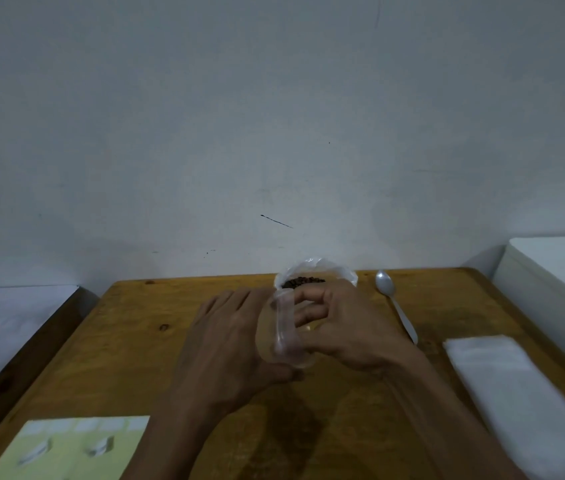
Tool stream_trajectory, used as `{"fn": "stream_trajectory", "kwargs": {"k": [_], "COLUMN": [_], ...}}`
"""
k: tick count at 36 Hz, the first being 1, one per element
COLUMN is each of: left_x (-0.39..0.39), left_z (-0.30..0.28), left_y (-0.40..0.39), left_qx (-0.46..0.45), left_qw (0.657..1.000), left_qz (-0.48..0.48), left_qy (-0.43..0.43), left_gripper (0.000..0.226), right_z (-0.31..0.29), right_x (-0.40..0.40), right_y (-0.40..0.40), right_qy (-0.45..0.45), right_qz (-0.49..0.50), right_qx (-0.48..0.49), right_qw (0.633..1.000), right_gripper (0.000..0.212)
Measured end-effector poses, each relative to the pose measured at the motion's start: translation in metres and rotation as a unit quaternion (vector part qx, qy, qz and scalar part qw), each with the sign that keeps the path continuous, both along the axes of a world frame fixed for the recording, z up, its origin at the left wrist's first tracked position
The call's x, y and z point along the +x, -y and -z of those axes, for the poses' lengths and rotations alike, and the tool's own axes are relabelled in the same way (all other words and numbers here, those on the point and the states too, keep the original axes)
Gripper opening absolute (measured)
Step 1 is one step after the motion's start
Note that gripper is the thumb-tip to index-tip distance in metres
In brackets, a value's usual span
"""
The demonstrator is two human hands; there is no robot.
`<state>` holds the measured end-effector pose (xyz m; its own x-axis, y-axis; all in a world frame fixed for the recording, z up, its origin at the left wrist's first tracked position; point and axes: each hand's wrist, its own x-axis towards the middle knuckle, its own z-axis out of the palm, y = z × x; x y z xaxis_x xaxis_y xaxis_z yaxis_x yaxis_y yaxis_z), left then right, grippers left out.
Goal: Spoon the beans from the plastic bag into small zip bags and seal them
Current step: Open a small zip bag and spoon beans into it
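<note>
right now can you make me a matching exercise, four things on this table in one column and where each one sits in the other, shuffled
Things:
1. metal spoon
2. clear plastic bag of dark beans
3. stack of clear small zip bags
4. small clear zip bag

Places:
A. between both hands
B. table's right side, near edge
C. far table edge, by the wall
D. lying right of the bean bag

Pairs: 1-D, 2-C, 3-B, 4-A
</note>
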<state>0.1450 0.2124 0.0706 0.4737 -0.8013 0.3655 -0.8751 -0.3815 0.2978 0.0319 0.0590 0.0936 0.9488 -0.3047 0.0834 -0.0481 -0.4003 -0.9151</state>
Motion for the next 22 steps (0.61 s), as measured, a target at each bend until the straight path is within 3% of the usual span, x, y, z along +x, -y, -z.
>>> {"fn": "stream_trajectory", "kwargs": {"k": [3,6,11,13,15,18,22], "left_x": [0.002,0.000,0.006,0.009,0.013,0.020,0.029], "left_z": [0.005,0.005,0.012,0.016,0.017,0.019,0.021], "left_y": [0.007,0.017,0.035,0.042,0.046,0.051,0.058], "left_qx": [-0.006,-0.030,-0.090,-0.099,-0.114,-0.128,-0.122], "left_qw": [1.000,0.998,0.988,0.985,0.980,0.974,0.971], "left_qz": [0.020,0.007,-0.060,-0.076,-0.089,-0.105,-0.123], "left_qy": [0.006,-0.051,-0.107,-0.123,-0.138,-0.157,-0.166], "left_gripper": [0.105,0.094,0.074,0.076,0.081,0.085,0.086], "right_z": [-0.003,-0.003,0.003,0.003,0.005,0.020,0.049], "right_x": [0.006,0.013,0.022,0.021,0.018,0.013,0.003], "right_y": [0.001,0.006,0.016,0.024,0.038,0.072,0.118], "right_qy": [-0.003,-0.015,0.067,0.106,0.124,0.058,-0.132], "right_qz": [0.012,0.033,0.125,0.163,0.212,0.313,0.378], "right_qx": [-0.068,-0.114,0.014,0.091,0.107,-0.035,-0.209], "right_qw": [0.998,0.993,0.990,0.977,0.964,0.947,0.892], "right_gripper": [0.041,0.034,0.015,0.011,0.008,0.004,0.012]}}
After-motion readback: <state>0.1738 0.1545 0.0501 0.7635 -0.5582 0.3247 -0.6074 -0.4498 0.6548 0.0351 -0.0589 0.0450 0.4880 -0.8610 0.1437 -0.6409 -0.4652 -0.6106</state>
